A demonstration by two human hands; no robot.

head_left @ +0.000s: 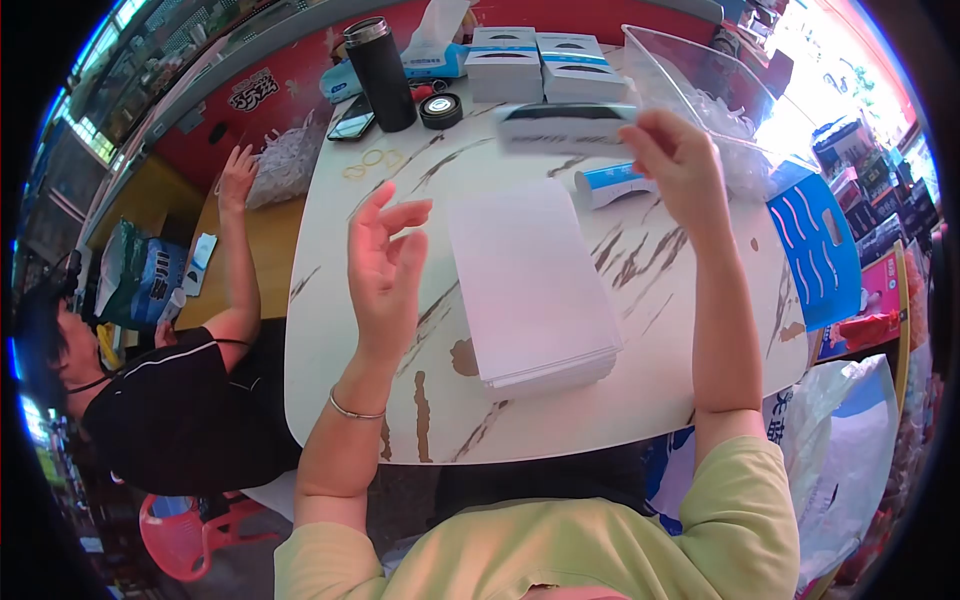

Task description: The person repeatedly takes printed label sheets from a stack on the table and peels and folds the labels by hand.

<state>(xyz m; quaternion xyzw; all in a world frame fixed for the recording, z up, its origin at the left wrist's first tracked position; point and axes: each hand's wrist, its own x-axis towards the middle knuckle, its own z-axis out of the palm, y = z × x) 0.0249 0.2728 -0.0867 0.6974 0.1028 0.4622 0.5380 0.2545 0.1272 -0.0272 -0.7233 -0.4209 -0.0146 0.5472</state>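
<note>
My right hand [675, 150] pinches a white printed card [565, 128] with a dark arc along its top, held in the air above the far part of the table. The card is blurred, and its lettering cannot be read. My left hand [385, 265] is raised over the table with fingers apart and nothing in them. Between the two hands lies a thick stack of blank white sheets [530, 290]. Just below the card, a curved blue-and-white piece [615, 184] rests on the marbled table [660, 300].
Banded white stacks [503, 65] stand at the back beside a tissue pack [435, 60]. A black flask [380, 75], its lid [440, 110] and a phone [352, 118] are at the back left. A clear bin [700, 90] stands right. Another person [180, 400] sits left.
</note>
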